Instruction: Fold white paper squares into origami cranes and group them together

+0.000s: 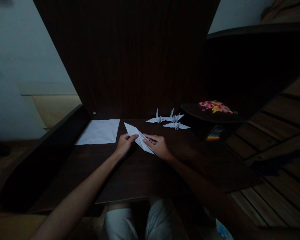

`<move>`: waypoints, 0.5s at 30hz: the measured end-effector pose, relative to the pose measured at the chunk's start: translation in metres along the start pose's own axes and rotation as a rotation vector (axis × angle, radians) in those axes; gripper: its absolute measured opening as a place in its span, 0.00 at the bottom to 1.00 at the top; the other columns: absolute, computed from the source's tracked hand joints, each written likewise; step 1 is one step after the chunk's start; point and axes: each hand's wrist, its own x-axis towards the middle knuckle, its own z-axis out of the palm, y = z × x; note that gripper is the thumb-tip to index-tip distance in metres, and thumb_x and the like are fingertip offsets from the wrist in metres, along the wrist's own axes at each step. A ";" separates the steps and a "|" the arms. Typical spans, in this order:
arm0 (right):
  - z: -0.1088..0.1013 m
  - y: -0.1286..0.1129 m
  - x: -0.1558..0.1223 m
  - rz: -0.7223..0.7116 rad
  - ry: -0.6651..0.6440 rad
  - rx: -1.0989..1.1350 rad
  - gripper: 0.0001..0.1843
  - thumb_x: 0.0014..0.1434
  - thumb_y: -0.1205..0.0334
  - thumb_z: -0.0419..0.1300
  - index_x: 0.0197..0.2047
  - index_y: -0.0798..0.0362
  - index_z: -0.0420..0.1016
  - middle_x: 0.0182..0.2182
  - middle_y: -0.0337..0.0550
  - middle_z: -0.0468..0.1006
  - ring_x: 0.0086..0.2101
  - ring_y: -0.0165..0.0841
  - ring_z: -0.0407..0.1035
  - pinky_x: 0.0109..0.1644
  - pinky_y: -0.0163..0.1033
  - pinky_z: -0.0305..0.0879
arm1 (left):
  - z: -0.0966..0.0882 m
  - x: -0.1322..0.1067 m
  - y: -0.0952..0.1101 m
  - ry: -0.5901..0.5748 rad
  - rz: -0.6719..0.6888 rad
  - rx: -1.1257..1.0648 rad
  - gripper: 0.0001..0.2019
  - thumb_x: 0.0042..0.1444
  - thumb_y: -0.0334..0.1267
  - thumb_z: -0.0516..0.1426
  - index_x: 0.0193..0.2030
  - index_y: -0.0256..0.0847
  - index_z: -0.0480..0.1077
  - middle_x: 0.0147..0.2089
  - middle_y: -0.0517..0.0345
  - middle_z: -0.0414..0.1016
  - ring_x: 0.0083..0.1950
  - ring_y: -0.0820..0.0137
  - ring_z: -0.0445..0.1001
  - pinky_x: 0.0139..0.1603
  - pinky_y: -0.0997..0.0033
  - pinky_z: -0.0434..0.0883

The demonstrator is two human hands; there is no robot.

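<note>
We are at a dark wooden desk [140,173] in dim light; both our hands meet on a long, pointed piece of folded paper [134,131] that lies on the desk just in front of us, its tip angled away to the left. Our left hand [124,144] is curled closed on the paper's near-left edge; our right hand [158,146] lies over its right end with the fingers stretched along it. Whether the thumb grips underneath, we cannot tell. To the left a flat white sheet [98,131] rests unfolded; behind and to the right stand finished paper cranes [173,120], close together. Beyond them a dark tray [190,111] carries small colourful bits [215,106].

We judge the work to be mid-fold: a narrow, kite-like stage, well short of the finished birds. A further crease here would call for edges matched exactly and a firm press along the line, since the flaps are thin and the light poor.
</note>
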 end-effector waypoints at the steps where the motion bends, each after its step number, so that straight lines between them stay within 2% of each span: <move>1: -0.001 -0.001 0.000 -0.024 -0.010 -0.025 0.19 0.55 0.55 0.61 0.46 0.58 0.79 0.30 0.47 0.79 0.26 0.30 0.67 0.29 0.34 0.63 | 0.000 -0.001 0.002 -0.005 0.008 0.002 0.14 0.39 0.42 0.66 0.31 0.35 0.77 0.31 0.55 0.79 0.33 0.68 0.74 0.37 0.70 0.69; 4: -0.002 -0.005 -0.001 -0.108 -0.032 -0.100 0.16 0.57 0.57 0.59 0.45 0.56 0.80 0.30 0.46 0.80 0.26 0.30 0.68 0.31 0.35 0.65 | 0.001 -0.005 0.008 -0.036 0.011 0.016 0.19 0.39 0.43 0.67 0.38 0.35 0.77 0.36 0.53 0.80 0.35 0.66 0.75 0.40 0.69 0.69; 8: -0.003 -0.008 -0.002 -0.160 -0.053 -0.092 0.17 0.58 0.56 0.58 0.48 0.53 0.77 0.35 0.45 0.81 0.29 0.31 0.72 0.34 0.36 0.68 | 0.001 -0.009 0.011 -0.063 -0.008 0.066 0.17 0.38 0.44 0.68 0.33 0.34 0.77 0.33 0.51 0.80 0.34 0.66 0.76 0.38 0.69 0.70; 13: -0.002 -0.011 -0.002 -0.079 -0.065 0.066 0.16 0.59 0.54 0.56 0.44 0.51 0.79 0.41 0.45 0.81 0.40 0.38 0.75 0.44 0.41 0.70 | 0.000 -0.009 0.011 -0.079 0.010 0.096 0.16 0.39 0.43 0.67 0.31 0.33 0.77 0.32 0.52 0.80 0.32 0.67 0.75 0.36 0.71 0.69; 15: -0.001 -0.011 -0.002 -0.018 -0.051 0.127 0.15 0.57 0.53 0.58 0.42 0.51 0.80 0.39 0.45 0.81 0.39 0.37 0.75 0.43 0.40 0.71 | 0.000 -0.009 0.011 -0.087 0.016 0.098 0.15 0.39 0.43 0.68 0.31 0.34 0.78 0.32 0.52 0.80 0.32 0.67 0.75 0.36 0.71 0.70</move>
